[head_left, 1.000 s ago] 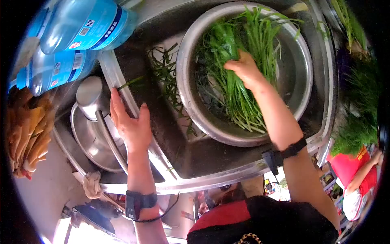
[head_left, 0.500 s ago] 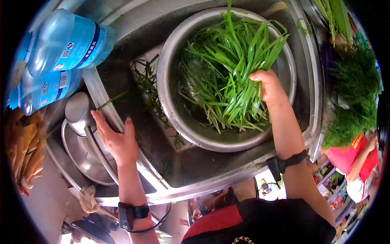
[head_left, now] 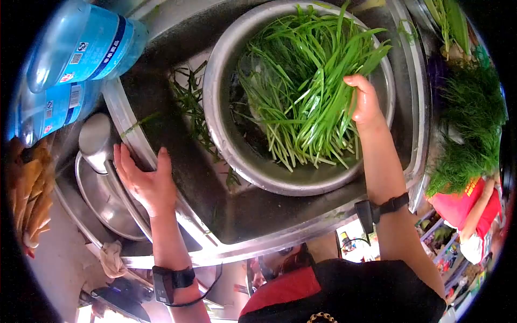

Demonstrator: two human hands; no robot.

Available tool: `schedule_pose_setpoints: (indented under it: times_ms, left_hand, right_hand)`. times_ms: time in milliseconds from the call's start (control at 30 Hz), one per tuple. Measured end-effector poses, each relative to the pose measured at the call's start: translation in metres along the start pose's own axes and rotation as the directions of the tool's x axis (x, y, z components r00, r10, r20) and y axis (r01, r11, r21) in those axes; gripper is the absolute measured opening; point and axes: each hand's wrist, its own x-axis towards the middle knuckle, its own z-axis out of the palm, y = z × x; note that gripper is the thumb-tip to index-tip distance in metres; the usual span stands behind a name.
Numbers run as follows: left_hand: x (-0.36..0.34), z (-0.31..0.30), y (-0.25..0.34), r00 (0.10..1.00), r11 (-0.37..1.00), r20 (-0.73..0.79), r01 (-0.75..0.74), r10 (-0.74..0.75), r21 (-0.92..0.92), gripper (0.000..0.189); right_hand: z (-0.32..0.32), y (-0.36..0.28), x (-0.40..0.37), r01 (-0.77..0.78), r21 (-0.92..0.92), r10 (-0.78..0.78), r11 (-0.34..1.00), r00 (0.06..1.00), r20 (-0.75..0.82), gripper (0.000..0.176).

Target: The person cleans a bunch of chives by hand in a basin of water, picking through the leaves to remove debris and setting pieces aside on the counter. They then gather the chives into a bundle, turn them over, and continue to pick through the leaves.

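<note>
Long green leafy stalks (head_left: 312, 91) lie in a large round metal basin (head_left: 215, 129), which stands in a dark sink (head_left: 253, 218). At the basin's right side my right hand (head_left: 367, 103) is wrapped round part of the bunch, its thumb over the leaves. The pale stalk ends point down toward the basin's near wall. My left hand (head_left: 148, 180) holds nothing; its fingers are spread above the sink divider, beside a metal ladle (head_left: 96, 135) and a smaller metal bowl (head_left: 110, 207). Loose green leaves (head_left: 194, 107) lie in the sink left of the basin.
Large blue plastic bottles (head_left: 89, 46) stand at the upper left. Below them are brown, leaf-like pieces (head_left: 29, 194). A cloth (head_left: 112, 259) hangs at the sink's near edge. Feathery greens (head_left: 471, 124) lie at the right, and a person in red (head_left: 468, 210) is beyond.
The view has shifted slightly. My right hand has moved a little up and right with the stalks, which are spread more in the basin. My left hand stays open.
</note>
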Motion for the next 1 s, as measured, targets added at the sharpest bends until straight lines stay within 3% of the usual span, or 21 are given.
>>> schedule_pose_setpoints:
  times_ms: [133,233,267,367,400,500,567,633,733,833,900,1000]
  left_hand:
    - [-0.003,0.001,0.002,0.997,0.999,-0.074,-0.030,0.028,-0.025,0.062]
    - [-0.003,0.001,0.004,0.996,1.000,-0.083,-0.027,0.026,-0.015,0.060]
    - [-0.003,0.001,0.003,0.996,1.000,-0.081,-0.023,0.022,-0.017,0.060]
    - [-0.004,0.002,-0.001,0.997,0.999,-0.072,-0.020,0.018,-0.027,0.069]
    - [-0.004,0.002,-0.003,0.997,0.999,-0.069,-0.019,0.017,-0.030,0.073]
    - [-0.002,0.000,0.004,0.997,0.999,-0.072,-0.026,0.024,-0.019,0.070]
    - [-0.001,0.001,0.004,0.995,0.999,-0.094,-0.031,0.030,-0.015,0.074]
    - [-0.002,0.001,0.004,0.995,1.000,-0.096,-0.029,0.029,0.001,0.077]
    - [-0.001,0.001,0.003,0.996,0.998,-0.085,-0.024,0.029,0.065,0.077]
    - [-0.003,0.002,-0.004,0.995,0.991,-0.074,-0.053,0.063,0.124,0.073]
    - [-0.004,0.001,-0.004,0.992,0.994,-0.094,-0.080,0.087,0.073,0.070]
    - [-0.012,-0.004,0.011,0.957,0.965,-0.242,-0.100,0.160,0.241,0.065]
  right_hand:
    - [-0.004,0.004,0.008,-0.036,0.048,0.037,0.998,0.999,-0.029,0.037]
    - [-0.010,0.011,0.016,0.063,-0.037,-0.068,0.997,0.983,-0.168,0.043]
    - [-0.002,0.009,0.011,0.098,-0.111,-0.109,0.989,0.990,-0.095,0.052]
    - [-0.004,0.009,0.015,0.188,-0.284,-0.245,0.940,0.953,-0.178,0.062]
    - [-0.006,0.008,0.009,0.195,-0.422,-0.312,0.885,0.922,-0.229,0.074]
    - [0.005,0.021,-0.003,0.286,-0.754,-0.560,0.591,0.818,-0.129,0.078]
    - [0.004,0.035,0.000,0.337,-0.846,-0.547,0.413,0.835,0.065,0.083]
    - [0.011,0.062,0.015,0.100,-0.994,-0.374,0.041,0.924,0.078,0.084]
    - [0.007,0.083,0.032,0.188,-0.974,-0.314,0.130,0.939,0.139,0.074]
    - [0.014,0.033,0.009,0.095,-0.840,-0.111,0.534,0.993,0.042,0.060]
    - [-0.014,0.029,0.010,0.318,-0.767,-0.402,0.557,0.912,0.086,0.052]
    - [-0.051,0.025,0.015,0.212,-0.767,-0.443,0.606,0.890,-0.104,0.052]
